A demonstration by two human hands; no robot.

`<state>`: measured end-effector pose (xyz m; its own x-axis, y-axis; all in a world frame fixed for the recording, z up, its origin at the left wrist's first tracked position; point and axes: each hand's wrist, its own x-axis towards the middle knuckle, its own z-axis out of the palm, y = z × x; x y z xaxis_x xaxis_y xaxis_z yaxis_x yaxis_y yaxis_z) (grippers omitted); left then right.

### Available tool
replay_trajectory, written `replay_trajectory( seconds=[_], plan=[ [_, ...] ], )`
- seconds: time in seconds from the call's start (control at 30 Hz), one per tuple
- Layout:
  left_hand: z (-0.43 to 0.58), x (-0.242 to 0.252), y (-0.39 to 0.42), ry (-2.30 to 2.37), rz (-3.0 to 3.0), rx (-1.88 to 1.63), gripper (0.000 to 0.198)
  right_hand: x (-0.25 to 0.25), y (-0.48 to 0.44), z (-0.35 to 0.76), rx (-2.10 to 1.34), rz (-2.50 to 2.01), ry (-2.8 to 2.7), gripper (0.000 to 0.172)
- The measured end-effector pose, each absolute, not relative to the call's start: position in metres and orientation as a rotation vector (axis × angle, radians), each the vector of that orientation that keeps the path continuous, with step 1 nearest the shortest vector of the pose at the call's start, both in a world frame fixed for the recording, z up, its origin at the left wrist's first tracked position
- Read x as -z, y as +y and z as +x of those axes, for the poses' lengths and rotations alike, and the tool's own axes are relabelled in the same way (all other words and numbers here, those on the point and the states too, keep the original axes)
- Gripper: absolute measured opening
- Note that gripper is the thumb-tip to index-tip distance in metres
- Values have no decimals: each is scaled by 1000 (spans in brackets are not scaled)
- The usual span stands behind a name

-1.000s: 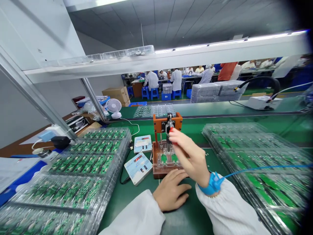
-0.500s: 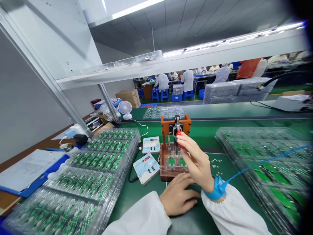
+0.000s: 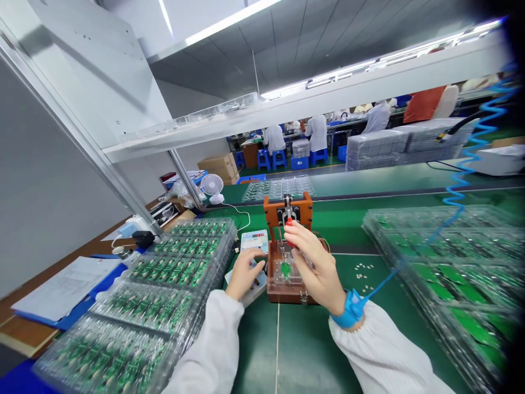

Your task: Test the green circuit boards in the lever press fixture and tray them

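An orange and brown press fixture stands on the green bench, with a green circuit board in its clear holder. My right hand, with a blue strap at its wrist, is closed round the red lever handle of the press. Left of the fixture, my left hand hovers over or touches a white meter box, its fingers apart and nothing seen in them. Another meter box sits just behind it.
Stacked clear trays of circuit boards lie on the left, and more clear trays on the right. Small pale pieces are scattered right of the fixture. A blue coiled cord crosses the right side. A small fan stands behind.
My left hand has moved from in front of the fixture up and left to the meter box. My right hand remains at the red handle. The view has shifted slightly.
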<state>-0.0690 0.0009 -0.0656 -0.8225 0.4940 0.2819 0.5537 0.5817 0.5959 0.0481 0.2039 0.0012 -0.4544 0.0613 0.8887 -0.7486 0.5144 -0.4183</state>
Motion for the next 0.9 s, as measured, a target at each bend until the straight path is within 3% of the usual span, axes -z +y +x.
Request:
replay_trajectory(
  seconds=[0.17, 0.3, 0.43, 0.77, 0.9],
  plan=[
    [-121, 54, -13, -3200, -1031, 677, 102, -4, 205, 48, -1046, 598, -1792, 61],
    [-134, 48, -8, -3423, -1141, 183, 134, -5, 205, 49, -1050, 597, -1789, 60],
    [-139, 47, -2, -3471, -1180, -33, 140, -5, 204, 48, -1062, 592, -1786, 59],
    [-145, 50, -12, -3411, -1206, 59, 136, -6, 204, 48, -1084, 585, -1777, 54],
    [-147, 44, -20, -3467, -1103, -57, 136, -6, 204, 49, -1083, 596, -1779, 54]
  ],
)
